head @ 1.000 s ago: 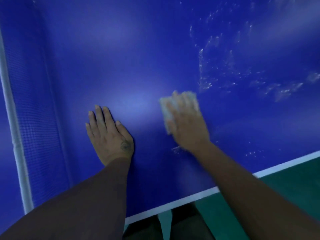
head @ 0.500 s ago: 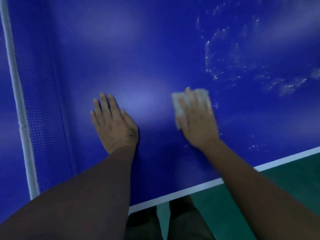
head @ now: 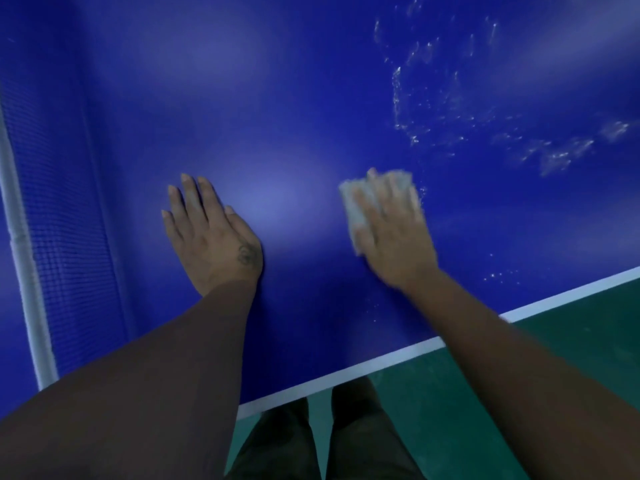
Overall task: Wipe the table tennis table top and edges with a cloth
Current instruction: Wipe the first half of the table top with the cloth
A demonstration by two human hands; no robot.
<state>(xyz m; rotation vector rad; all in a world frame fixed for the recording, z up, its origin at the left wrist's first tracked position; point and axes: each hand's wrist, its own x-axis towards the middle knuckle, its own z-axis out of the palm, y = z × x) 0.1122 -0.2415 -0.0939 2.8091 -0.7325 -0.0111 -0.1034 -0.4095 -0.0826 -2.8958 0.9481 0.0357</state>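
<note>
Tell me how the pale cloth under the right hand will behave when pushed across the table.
Probably floppy: the cloth lies flattened beneath the right hand. It likely glides easily, since the table top looks glossy and wet-looking specks lie just ahead.

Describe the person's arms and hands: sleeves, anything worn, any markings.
The left forearm and right forearm are bare to the frame's edge: no sleeves, gloves, watch or bracelets show. The left hand carries a small dark tattoo-like mark on its back, near the thumb's base. The right hand is motion-blurred; no ring or marking can be made out there.
</note>
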